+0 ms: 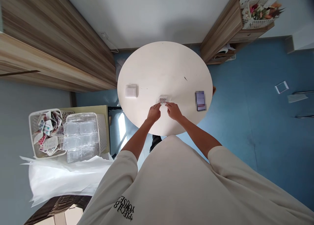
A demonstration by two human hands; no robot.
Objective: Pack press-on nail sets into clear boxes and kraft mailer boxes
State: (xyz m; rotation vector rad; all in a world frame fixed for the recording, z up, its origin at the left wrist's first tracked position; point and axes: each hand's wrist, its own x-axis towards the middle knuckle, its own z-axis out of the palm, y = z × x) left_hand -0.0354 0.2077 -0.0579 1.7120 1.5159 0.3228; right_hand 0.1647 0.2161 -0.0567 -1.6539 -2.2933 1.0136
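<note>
A small clear plastic box (163,99) with small reddish items inside rests on the round white table (163,64), near its front edge. My left hand (154,112) grips the near left corner of the box with closed fingertips, a ring on one finger. From the right, my right hand (174,111) has its fingertips closed on the near right corner. What exactly lies inside the box is too small to make out.
A stack of white cards or a pale box (131,91) lies left on the table, a blurred phone-like item (200,101) right. On a side stand, one white basket (46,155) holds printed packets; another basket (102,133) holds clear boxes. Wooden cabinets (61,38) stand left.
</note>
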